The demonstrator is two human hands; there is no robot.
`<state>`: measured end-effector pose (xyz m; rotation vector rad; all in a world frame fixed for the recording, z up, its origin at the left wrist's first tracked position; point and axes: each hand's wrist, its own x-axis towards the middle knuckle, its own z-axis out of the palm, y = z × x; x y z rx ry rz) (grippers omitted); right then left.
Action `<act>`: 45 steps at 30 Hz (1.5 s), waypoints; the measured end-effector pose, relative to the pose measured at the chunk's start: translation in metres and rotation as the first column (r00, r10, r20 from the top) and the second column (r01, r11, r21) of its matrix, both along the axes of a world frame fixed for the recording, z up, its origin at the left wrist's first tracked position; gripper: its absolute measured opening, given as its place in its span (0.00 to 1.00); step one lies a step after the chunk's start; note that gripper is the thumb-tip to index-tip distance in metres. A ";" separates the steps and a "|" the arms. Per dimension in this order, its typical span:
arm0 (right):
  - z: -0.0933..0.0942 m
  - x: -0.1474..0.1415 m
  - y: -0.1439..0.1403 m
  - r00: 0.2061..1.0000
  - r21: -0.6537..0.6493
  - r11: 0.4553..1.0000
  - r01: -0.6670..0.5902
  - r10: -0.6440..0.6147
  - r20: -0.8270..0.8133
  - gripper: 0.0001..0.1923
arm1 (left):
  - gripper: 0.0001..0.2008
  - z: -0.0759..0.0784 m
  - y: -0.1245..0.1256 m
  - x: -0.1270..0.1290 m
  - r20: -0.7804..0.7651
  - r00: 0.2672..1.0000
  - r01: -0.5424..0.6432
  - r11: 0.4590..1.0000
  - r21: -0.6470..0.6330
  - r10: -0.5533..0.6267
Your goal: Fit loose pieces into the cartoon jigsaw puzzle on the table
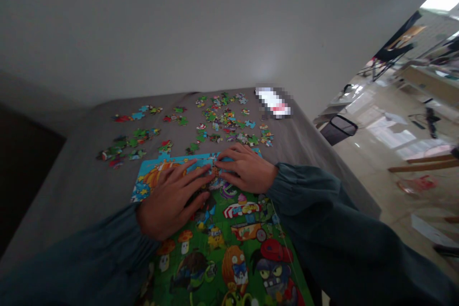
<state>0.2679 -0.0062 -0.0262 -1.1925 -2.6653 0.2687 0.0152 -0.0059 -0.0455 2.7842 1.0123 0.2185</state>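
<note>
- Gray cloth (86, 186) covers the table, w/ plain pale wall (179, 24) behind.
- Blurred white-and-red item (274, 102) at far right corner of cloth.
- Black bin (339, 129) on shiny floor (380, 153) just right of table.
- Black folding chair (392, 50) farther back, near bright window.
- Wood slats (423, 165) + red item (418, 184) on floor at right.

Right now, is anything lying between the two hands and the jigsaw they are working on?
Nothing visible. The left hand and right hand both lie flat on the jigsaw, their fingertips meeting at one spot near its upper edge. The loose pieces lie beyond on the grey table, clear of both hands.
</note>
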 end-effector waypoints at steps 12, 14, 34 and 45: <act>0.001 0.000 -0.001 1.000 0.009 1.000 -0.004 0.004 0.007 0.17 | 0.22 0.000 0.000 -0.001 0.032 0.999 -0.002 1.000 -0.002 0.002; 0.000 0.000 -0.001 1.000 0.011 1.000 -0.003 0.003 0.004 0.17 | 0.22 -0.002 0.000 -0.001 0.050 0.999 0.000 1.000 0.006 0.000; -0.002 0.002 -0.001 1.000 0.011 1.000 -0.014 0.014 -0.008 0.18 | 0.22 -0.007 -0.002 -0.002 0.052 0.999 -0.001 1.000 0.024 -0.001; -0.001 0.002 -0.002 1.000 0.013 1.000 -0.010 0.010 0.003 0.18 | 0.23 -0.008 -0.002 -0.003 0.053 0.998 0.012 0.999 0.043 -0.014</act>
